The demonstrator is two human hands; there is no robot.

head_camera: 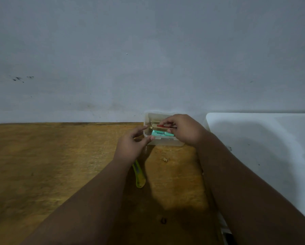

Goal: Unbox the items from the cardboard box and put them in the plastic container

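A small clear plastic container stands at the far edge of the wooden table, against the wall. Inside lie teal items and gold-coloured ones. My right hand reaches over the container's right side and pinches a thin red item above the others. My left hand is at the container's left front corner, thumb on the rim and fingers spread, holding nothing. No cardboard box is in view.
A yellow utility knife lies on the wooden table, partly under my left forearm. A white surface adjoins the table on the right. A small crumb lies in front of the container. The grey wall stands directly behind.
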